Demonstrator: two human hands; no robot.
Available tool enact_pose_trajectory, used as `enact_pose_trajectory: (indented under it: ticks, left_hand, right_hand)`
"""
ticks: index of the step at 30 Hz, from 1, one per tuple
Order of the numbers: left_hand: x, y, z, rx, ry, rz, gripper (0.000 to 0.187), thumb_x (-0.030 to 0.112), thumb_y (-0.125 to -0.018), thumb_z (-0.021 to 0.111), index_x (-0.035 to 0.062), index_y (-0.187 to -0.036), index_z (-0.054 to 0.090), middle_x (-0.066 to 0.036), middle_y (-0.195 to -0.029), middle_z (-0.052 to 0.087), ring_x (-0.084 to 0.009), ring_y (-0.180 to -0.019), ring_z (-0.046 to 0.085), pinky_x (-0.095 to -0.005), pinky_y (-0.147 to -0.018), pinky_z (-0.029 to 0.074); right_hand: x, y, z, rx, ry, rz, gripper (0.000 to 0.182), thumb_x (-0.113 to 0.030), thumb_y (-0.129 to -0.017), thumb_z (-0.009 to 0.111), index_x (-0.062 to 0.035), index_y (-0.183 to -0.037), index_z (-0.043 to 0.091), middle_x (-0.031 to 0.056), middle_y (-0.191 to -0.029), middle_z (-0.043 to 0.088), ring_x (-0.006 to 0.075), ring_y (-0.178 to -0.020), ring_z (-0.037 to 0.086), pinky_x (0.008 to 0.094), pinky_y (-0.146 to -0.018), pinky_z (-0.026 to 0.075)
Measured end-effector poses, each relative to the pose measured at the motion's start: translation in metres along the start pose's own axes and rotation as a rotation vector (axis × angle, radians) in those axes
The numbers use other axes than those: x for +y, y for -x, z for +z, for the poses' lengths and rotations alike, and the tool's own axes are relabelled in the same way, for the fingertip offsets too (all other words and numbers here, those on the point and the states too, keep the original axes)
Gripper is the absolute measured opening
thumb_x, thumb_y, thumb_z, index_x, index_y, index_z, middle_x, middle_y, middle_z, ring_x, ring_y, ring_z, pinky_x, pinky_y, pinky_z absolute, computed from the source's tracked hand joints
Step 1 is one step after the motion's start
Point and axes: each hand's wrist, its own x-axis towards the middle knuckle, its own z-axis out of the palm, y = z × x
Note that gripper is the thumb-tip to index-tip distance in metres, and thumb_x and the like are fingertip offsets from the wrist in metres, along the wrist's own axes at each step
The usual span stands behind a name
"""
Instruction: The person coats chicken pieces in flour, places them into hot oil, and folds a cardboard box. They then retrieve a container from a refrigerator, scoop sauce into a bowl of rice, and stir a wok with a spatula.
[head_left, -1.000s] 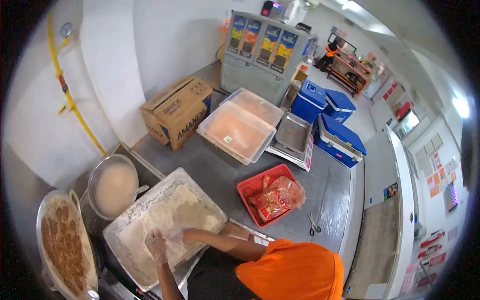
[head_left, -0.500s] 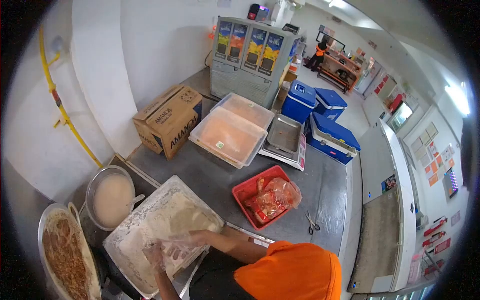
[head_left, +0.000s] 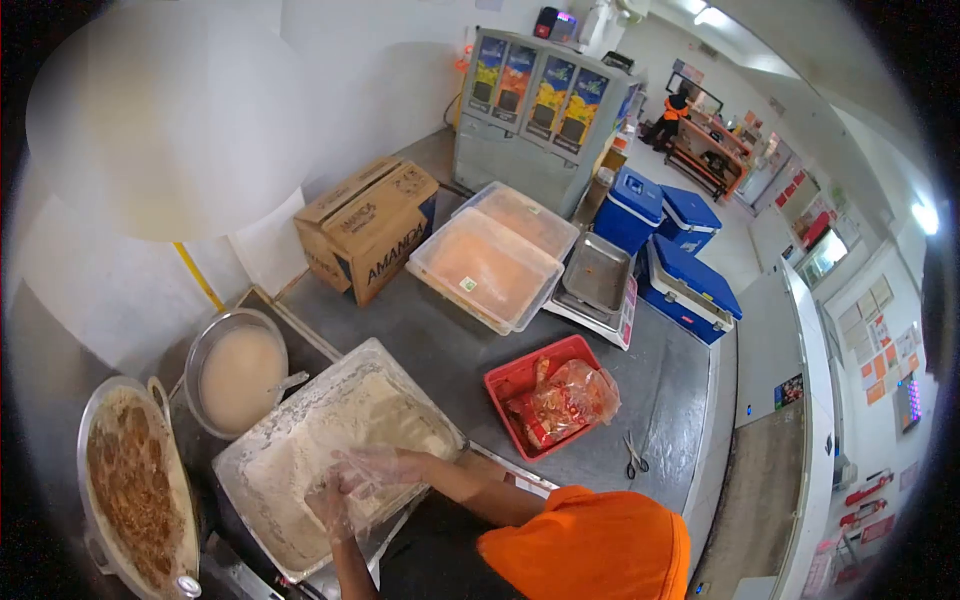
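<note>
A metal tray of white flour (head_left: 400, 410) lies at the lower left. Over its front part my left hand (head_left: 328, 500) and my right hand (head_left: 378, 470) meet, both in clear, floury gloves. Their fingers are curled in towards each other; what lies between them is hidden by flour and blur. To the left, a bowl of pale liquid (head_left: 240, 370) stands behind a pan of bubbling oil with brown pieces frying (head_left: 130, 470). Right of the tray is a red basket (head_left: 507, 380) with a plastic bag of reddish meat (head_left: 560, 400) in it.
Black-handled scissors (head_left: 636, 458) lie right of the basket. Behind are a cardboard box (head_left: 365, 230), lidded clear tubs (head_left: 485, 265), a scale with a metal tray (head_left: 597, 275), and blue coolers (head_left: 685, 285). A person (head_left: 670, 115) stands far back.
The view has shifted, so the table items sit further right in it. My hands remain together over the flour, with the fingers slightly rearranged. A pale round blur now covers the upper left wall.
</note>
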Motion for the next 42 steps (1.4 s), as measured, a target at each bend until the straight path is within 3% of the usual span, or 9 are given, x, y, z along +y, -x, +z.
enact_pose_trajectory:
  ticks: [2, 4, 6, 7, 8, 10, 12, 19, 42]
  left_hand:
    - [-0.001, 0.002, -0.006, 0.015, 0.116, 0.093, 0.028, 0.011, -0.085, 0.067, -0.0031, -0.107, 0.058, -0.010, -0.099, 0.064, -0.0201, -0.085, 0.062, -0.0423, -0.077, 0.053]
    - [-0.033, -0.007, -0.048, 0.155, -1.276, 1.124, 0.030, 0.015, -0.089, 0.059, -0.0004, -0.115, 0.060, -0.009, -0.098, 0.066, -0.0237, -0.092, 0.061, -0.0480, -0.091, 0.044]
    - [-0.040, -0.016, -0.058, 0.008, -1.008, 0.393, 0.043, 0.026, -0.094, 0.048, 0.0057, -0.131, 0.053, -0.008, -0.119, 0.062, -0.0250, -0.107, 0.056, -0.0441, -0.101, 0.037]
    - [-0.055, -0.031, -0.062, -0.184, -0.296, 0.701, 0.035, 0.019, -0.099, 0.043, -0.0011, -0.127, 0.048, -0.010, -0.115, 0.060, -0.0191, -0.095, 0.059, -0.0325, -0.084, 0.048]
    - [-0.030, -0.004, -0.028, -0.221, 0.408, 0.349, 0.043, 0.033, -0.088, 0.063, 0.0040, -0.119, 0.061, -0.006, -0.103, 0.068, -0.0153, -0.095, 0.061, -0.0363, -0.082, 0.047]
    - [0.077, 0.039, 0.010, -0.105, -0.277, 0.079, 0.033, 0.028, -0.083, 0.068, 0.0001, -0.100, 0.068, -0.006, -0.085, 0.069, -0.0128, -0.075, 0.062, -0.0305, -0.069, 0.051]
    - [0.030, 0.022, 0.004, -0.007, -0.391, 0.042, 0.018, 0.017, -0.082, 0.069, -0.0011, -0.084, 0.068, -0.007, -0.075, 0.067, -0.0117, -0.062, 0.060, -0.0275, -0.056, 0.051]
    - [-0.022, -0.011, -0.017, 0.138, 0.074, 0.140, 0.013, 0.011, -0.085, 0.066, -0.0027, -0.087, 0.066, -0.006, -0.076, 0.066, -0.0091, -0.063, 0.060, -0.0243, -0.056, 0.052]
    - [0.008, 0.010, -0.004, 0.281, -0.014, 0.251, 0.014, 0.015, -0.087, 0.065, 0.0030, -0.080, 0.061, -0.001, -0.066, 0.058, -0.0091, -0.058, 0.051, -0.0266, -0.053, 0.044]
  right_hand:
    - [-0.009, 0.005, 0.023, -0.064, 0.091, -0.151, 0.069, -0.047, -0.097, 0.044, -0.0131, -0.150, 0.017, 0.0152, -0.149, 0.032, 0.0322, -0.128, 0.043, 0.0453, -0.099, 0.041]
    - [-0.029, 0.009, 0.029, 0.010, 0.057, -0.101, 0.070, -0.047, -0.095, 0.047, -0.0130, -0.150, 0.018, 0.0134, -0.150, 0.030, 0.0325, -0.128, 0.043, 0.0466, -0.099, 0.040]
    - [-0.011, -0.004, 0.003, 0.031, -0.106, -0.007, 0.070, -0.047, -0.095, 0.048, -0.0131, -0.150, 0.020, 0.0123, -0.151, 0.030, 0.0326, -0.128, 0.043, 0.0473, -0.099, 0.040]
    - [-0.006, -0.006, 0.000, -0.033, -0.161, -0.077, 0.069, -0.046, -0.095, 0.048, -0.0131, -0.149, 0.020, 0.0122, -0.150, 0.031, 0.0325, -0.128, 0.044, 0.0469, -0.098, 0.040]
    - [-0.011, -0.008, 0.004, 0.031, -0.148, -0.073, 0.069, -0.047, -0.095, 0.047, -0.0122, -0.149, 0.021, 0.0132, -0.149, 0.033, 0.0330, -0.128, 0.043, 0.0470, -0.099, 0.040]
    - [-0.011, -0.008, 0.014, 0.055, -0.144, -0.034, 0.069, -0.048, -0.095, 0.046, -0.0113, -0.149, 0.021, 0.0143, -0.147, 0.034, 0.0334, -0.128, 0.043, 0.0472, -0.099, 0.040]
    - [-0.012, -0.011, 0.017, 0.136, -0.137, -0.029, 0.068, -0.050, -0.096, 0.044, -0.0094, -0.147, 0.024, 0.0164, -0.145, 0.037, 0.0350, -0.130, 0.041, 0.0488, -0.101, 0.037]
    - [-0.025, -0.003, 0.021, 0.186, -0.220, -0.060, 0.066, -0.050, -0.096, 0.040, -0.0074, -0.145, 0.029, 0.0208, -0.143, 0.039, 0.0373, -0.129, 0.041, 0.0509, -0.104, 0.034]
    - [-0.023, 0.000, 0.024, 0.132, -0.320, -0.078, 0.069, -0.050, -0.094, 0.045, -0.0069, -0.144, 0.029, 0.0217, -0.146, 0.034, 0.0421, -0.133, 0.033, 0.0527, -0.107, 0.029]
